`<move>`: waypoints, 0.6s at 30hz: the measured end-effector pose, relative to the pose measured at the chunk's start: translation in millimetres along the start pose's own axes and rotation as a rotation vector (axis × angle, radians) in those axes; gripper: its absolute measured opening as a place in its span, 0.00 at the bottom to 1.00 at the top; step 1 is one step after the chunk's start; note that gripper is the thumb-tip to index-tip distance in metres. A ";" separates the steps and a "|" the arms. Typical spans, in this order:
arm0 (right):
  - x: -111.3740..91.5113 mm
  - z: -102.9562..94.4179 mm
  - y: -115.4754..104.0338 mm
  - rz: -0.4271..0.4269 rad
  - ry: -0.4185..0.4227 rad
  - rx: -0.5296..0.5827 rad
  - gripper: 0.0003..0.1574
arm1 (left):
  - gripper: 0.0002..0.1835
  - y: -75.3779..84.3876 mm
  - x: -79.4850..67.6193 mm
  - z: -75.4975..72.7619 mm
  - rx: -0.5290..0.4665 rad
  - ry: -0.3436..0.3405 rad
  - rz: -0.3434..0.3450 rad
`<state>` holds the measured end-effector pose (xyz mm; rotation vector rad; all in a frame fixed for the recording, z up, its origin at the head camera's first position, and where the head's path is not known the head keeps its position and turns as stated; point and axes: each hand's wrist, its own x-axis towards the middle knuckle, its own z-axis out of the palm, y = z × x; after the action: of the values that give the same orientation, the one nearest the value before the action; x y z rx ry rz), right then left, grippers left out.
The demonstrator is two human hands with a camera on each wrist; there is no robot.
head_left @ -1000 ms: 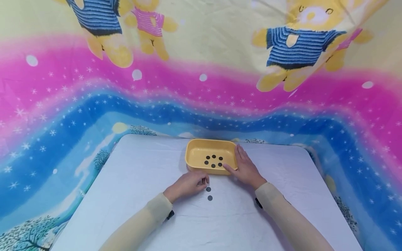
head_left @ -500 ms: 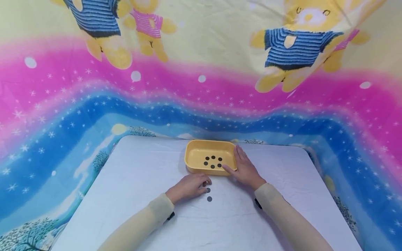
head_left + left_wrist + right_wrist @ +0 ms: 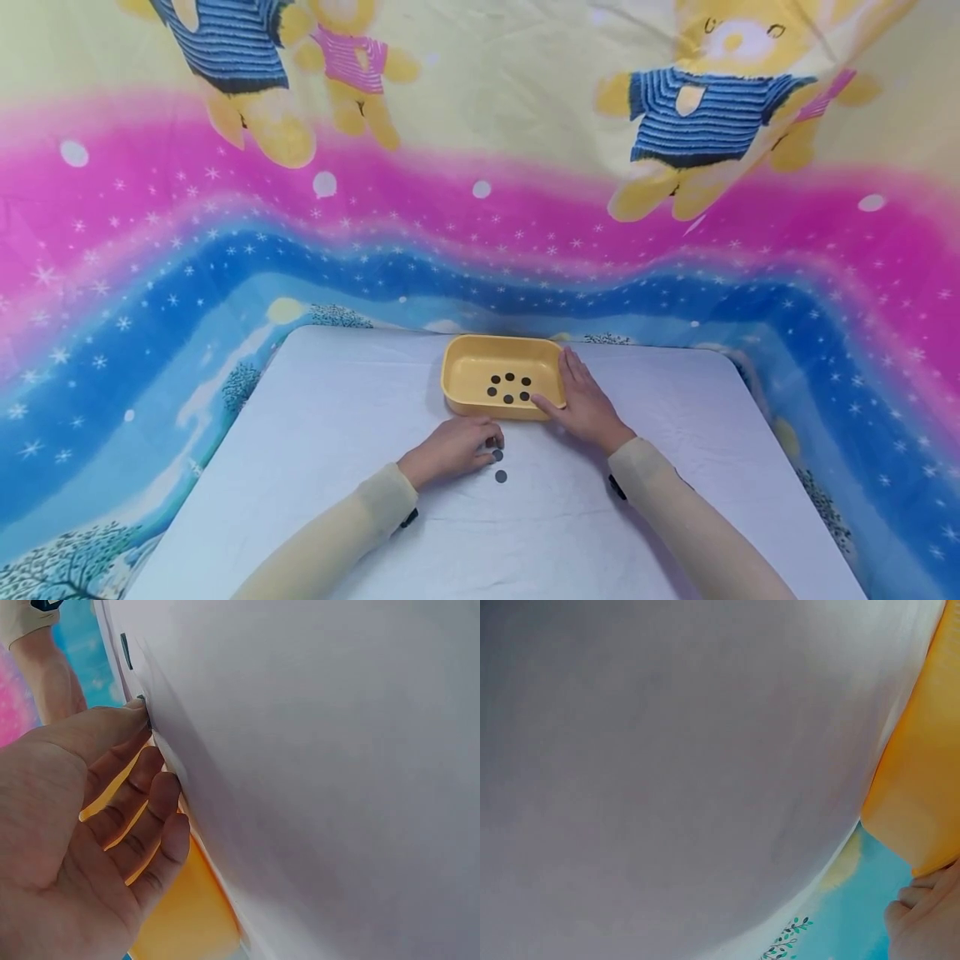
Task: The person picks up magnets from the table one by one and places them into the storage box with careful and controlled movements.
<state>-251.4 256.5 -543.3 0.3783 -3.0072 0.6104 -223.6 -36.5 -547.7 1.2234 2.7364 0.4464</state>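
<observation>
In the head view my left hand (image 3: 453,446) is low over the white tabletop, just in front of a yellow plastic basin (image 3: 480,411). Its thumb and index finger pinch the edge of a small dark round disc (image 3: 498,456) that lies on the cloth. A second dark disc (image 3: 501,477) lies a little nearer to me. My right hand (image 3: 592,410) rests against the basin's right end, fingers straight along the outer wall, thumb over the front rim. Several like discs (image 3: 509,399) lie on the basin floor. In the left wrist view the thumb covers part of the pinched disc (image 3: 142,697).
The basin stands near the far edge of the white-covered table (image 3: 337,400). Behind and beside the table hangs a cloth (image 3: 480,233) printed with bears and snowflakes.
My left hand has shifted slightly right and nearer to me, its thumb and index finger reaching the nearby disc. My right hand stays at the basin.
</observation>
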 end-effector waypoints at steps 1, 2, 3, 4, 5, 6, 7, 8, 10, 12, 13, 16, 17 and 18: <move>0.2 0.2 0.2 0.003 -0.001 -0.001 0.74 | 0.09 0.1 0.1 0.0 0.001 0.001 0.002; 0.3 0.2 0.4 0.004 -0.001 -0.003 0.74 | 0.09 0.1 0.2 0.2 0.000 0.003 0.003; 0.4 0.4 0.7 0.001 0.002 -0.004 0.74 | 0.09 0.1 0.3 0.2 0.000 0.003 0.003; 0.3 0.5 0.7 0.000 0.004 -0.005 0.74 | 0.08 0.1 0.3 0.5 0.001 0.003 0.004; 0.4 0.7 0.7 -0.001 0.005 -0.005 0.74 | 0.08 0.1 0.3 0.7 0.000 0.002 0.003; 0.3 0.7 0.7 -0.002 0.008 -0.005 0.74 | 0.08 0.2 0.3 1.0 -0.001 0.002 0.002; 0.2 0.6 0.8 -0.007 0.010 -0.004 0.74 | 0.08 0.2 0.3 1.2 -0.003 0.001 0.002; 0.2 0.6 0.8 -0.008 0.012 -0.004 0.74 | 0.07 0.1 0.3 1.5 -0.004 0.002 0.001; -0.1 0.4 0.6 -0.009 0.010 -0.003 0.74 | 0.07 0.0 0.2 2.0 -0.006 0.003 0.001; -0.4 0.2 0.8 -0.007 0.008 -0.001 0.74 | 0.07 -0.2 0.3 2.4 -0.012 0.007 0.000; -0.3 0.4 1.0 -0.006 0.006 -0.003 0.74 | 0.08 -0.2 0.3 2.5 -0.013 0.007 -0.001; -0.1 0.8 1.5 0.001 0.000 -0.004 0.74 | 0.08 -0.1 0.3 2.5 -0.018 0.008 -0.008; -0.1 0.9 1.7 0.002 0.001 -0.004 0.74 | 0.09 -0.1 0.3 2.5 -0.018 0.008 -0.010; 0.0 1.1 2.0 0.001 0.003 -0.004 0.74 | 0.09 0.1 0.3 2.3 -0.020 0.008 -0.012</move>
<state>-251.9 257.8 -545.1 0.3753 -3.0060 0.6048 -223.2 -35.7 -549.8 1.2030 2.7372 0.4772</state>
